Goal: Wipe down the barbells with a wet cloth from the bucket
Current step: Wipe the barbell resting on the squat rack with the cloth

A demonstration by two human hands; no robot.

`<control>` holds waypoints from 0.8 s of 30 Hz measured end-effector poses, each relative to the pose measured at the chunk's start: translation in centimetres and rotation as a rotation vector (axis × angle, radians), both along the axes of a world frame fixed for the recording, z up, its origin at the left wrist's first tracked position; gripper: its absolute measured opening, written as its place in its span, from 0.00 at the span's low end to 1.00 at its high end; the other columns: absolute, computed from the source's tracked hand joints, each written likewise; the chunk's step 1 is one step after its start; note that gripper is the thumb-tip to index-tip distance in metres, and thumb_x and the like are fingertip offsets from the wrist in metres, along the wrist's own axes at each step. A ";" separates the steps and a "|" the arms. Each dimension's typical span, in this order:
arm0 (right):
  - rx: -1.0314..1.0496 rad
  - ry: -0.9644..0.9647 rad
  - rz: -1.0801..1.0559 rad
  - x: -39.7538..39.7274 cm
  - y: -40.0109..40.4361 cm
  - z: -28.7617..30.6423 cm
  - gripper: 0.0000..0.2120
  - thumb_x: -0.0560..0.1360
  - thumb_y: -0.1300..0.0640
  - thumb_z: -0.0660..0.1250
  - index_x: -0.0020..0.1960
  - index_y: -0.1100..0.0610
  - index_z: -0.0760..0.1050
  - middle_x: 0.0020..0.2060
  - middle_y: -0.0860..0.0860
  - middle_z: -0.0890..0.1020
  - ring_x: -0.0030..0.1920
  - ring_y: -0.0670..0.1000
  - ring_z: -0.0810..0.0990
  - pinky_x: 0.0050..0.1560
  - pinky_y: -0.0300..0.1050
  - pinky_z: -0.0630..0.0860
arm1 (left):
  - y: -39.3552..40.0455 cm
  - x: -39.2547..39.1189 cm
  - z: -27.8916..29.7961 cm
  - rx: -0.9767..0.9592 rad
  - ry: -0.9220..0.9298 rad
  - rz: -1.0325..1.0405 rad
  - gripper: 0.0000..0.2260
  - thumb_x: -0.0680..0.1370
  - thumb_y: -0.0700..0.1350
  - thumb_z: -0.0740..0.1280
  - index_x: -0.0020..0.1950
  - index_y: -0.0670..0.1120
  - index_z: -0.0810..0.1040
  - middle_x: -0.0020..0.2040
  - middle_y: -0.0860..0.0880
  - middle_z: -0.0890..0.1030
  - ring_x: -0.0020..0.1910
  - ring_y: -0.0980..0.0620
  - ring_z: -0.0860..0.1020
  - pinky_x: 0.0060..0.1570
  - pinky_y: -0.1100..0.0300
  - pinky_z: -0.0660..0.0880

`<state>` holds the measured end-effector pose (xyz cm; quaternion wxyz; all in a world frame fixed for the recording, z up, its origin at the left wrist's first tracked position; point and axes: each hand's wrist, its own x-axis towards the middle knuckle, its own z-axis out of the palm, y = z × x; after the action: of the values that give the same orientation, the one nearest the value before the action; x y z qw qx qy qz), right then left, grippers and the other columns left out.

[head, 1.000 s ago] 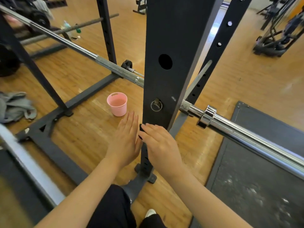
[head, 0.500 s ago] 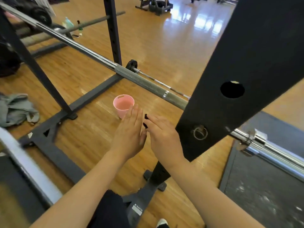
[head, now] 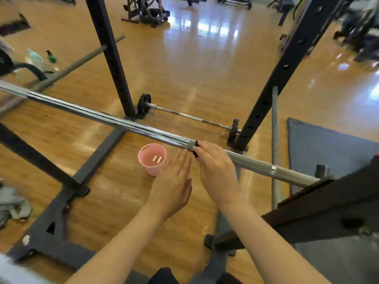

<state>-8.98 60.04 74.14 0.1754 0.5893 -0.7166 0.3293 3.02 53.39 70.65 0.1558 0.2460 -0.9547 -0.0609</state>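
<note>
A long chrome barbell [head: 123, 121] lies across the black rack, running from the left edge down to the lower right. A pink bucket [head: 143, 150] stands on the wood floor just below it, with liquid inside. My left hand [head: 172, 185] is held flat with straight fingers, close to the bucket, and holds nothing. My right hand [head: 217, 169] is stretched out over the bar's grey knurled part, its dark-nailed fingertips at the bar. I cannot tell whether it touches the bar. A crumpled grey cloth [head: 12, 203] lies on the floor at far left.
Black rack uprights rise at centre left [head: 110, 58] and right [head: 272, 85], and a rack post [head: 328, 206] leans in close at lower right. A second small barbell [head: 190, 116] lies on the floor behind. A grey mat [head: 328, 148] covers the right floor. A spray bottle [head: 50, 56] stands far left.
The view has swung left, so the near black post now sits at lower right. Both hands, in the same pose, now lie in front of the barbell beside the bucket.
</note>
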 end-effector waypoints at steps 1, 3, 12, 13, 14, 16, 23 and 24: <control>0.019 -0.008 0.002 0.4 -0.8 0.4 0.13 0.66 0.69 0.70 0.50 0.64 0.82 0.49 0.59 0.83 0.51 0.58 0.82 0.57 0.51 0.76 | -0.6 0.5 0.5 0.006 0.020 -0.020 0.25 0.75 0.45 0.54 0.69 0.34 0.69 0.69 0.37 0.71 0.69 0.40 0.69 0.67 0.42 0.64; 0.040 -0.019 -0.007 1.2 -2.4 1.1 0.12 0.66 0.69 0.70 0.50 0.64 0.82 0.49 0.58 0.83 0.50 0.58 0.82 0.57 0.49 0.75 | -1.9 1.3 1.4 0.012 0.048 -0.013 0.24 0.75 0.44 0.55 0.68 0.33 0.69 0.69 0.36 0.70 0.69 0.39 0.68 0.67 0.42 0.64; 0.103 -0.067 0.024 3.2 -7.3 2.0 0.14 0.64 0.73 0.74 0.49 0.65 0.81 0.47 0.59 0.84 0.48 0.59 0.82 0.53 0.48 0.76 | -7.3 5.7 4.1 -0.099 -0.070 0.208 0.30 0.70 0.42 0.71 0.69 0.33 0.67 0.68 0.35 0.70 0.69 0.37 0.68 0.67 0.44 0.61; 0.110 -0.072 0.014 3.4 -7.4 1.8 0.14 0.63 0.73 0.74 0.49 0.65 0.81 0.47 0.59 0.84 0.47 0.59 0.82 0.52 0.49 0.76 | -7.5 6.2 4.1 -0.124 -0.077 0.205 0.30 0.70 0.43 0.69 0.69 0.33 0.67 0.68 0.35 0.70 0.69 0.37 0.69 0.66 0.45 0.60; 0.122 -0.079 0.000 3.5 -7.5 1.5 0.14 0.64 0.73 0.74 0.48 0.65 0.82 0.47 0.58 0.84 0.47 0.60 0.82 0.52 0.49 0.76 | -7.8 6.7 4.1 -0.143 -0.089 0.193 0.28 0.72 0.43 0.66 0.69 0.34 0.65 0.68 0.36 0.71 0.68 0.38 0.69 0.66 0.45 0.60; 0.146 -0.083 -0.039 3.8 -7.5 1.0 0.12 0.65 0.72 0.74 0.49 0.65 0.82 0.47 0.59 0.84 0.48 0.60 0.82 0.52 0.50 0.76 | -9.0 7.6 3.8 -0.144 -0.084 0.186 0.26 0.74 0.45 0.57 0.69 0.35 0.65 0.68 0.36 0.71 0.69 0.39 0.69 0.66 0.47 0.60; 0.125 -0.108 -0.234 5.3 -9.2 0.1 0.14 0.66 0.73 0.73 0.52 0.66 0.81 0.48 0.60 0.83 0.49 0.60 0.82 0.54 0.52 0.75 | -17.4 10.0 2.9 -0.131 -0.007 0.116 0.27 0.74 0.47 0.53 0.70 0.33 0.66 0.70 0.36 0.68 0.70 0.39 0.66 0.67 0.46 0.59; 0.097 -0.113 -0.275 5.8 -9.4 -0.2 0.14 0.67 0.73 0.72 0.52 0.66 0.80 0.49 0.60 0.83 0.50 0.60 0.82 0.54 0.53 0.75 | -19.2 10.9 2.9 -0.126 0.013 0.102 0.28 0.74 0.46 0.54 0.71 0.33 0.65 0.71 0.36 0.67 0.71 0.39 0.64 0.68 0.46 0.58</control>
<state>-3.16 50.66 73.94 0.1496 0.4741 -0.8143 0.2997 13.91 34.16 73.56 0.1800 0.2837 -0.9419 0.0058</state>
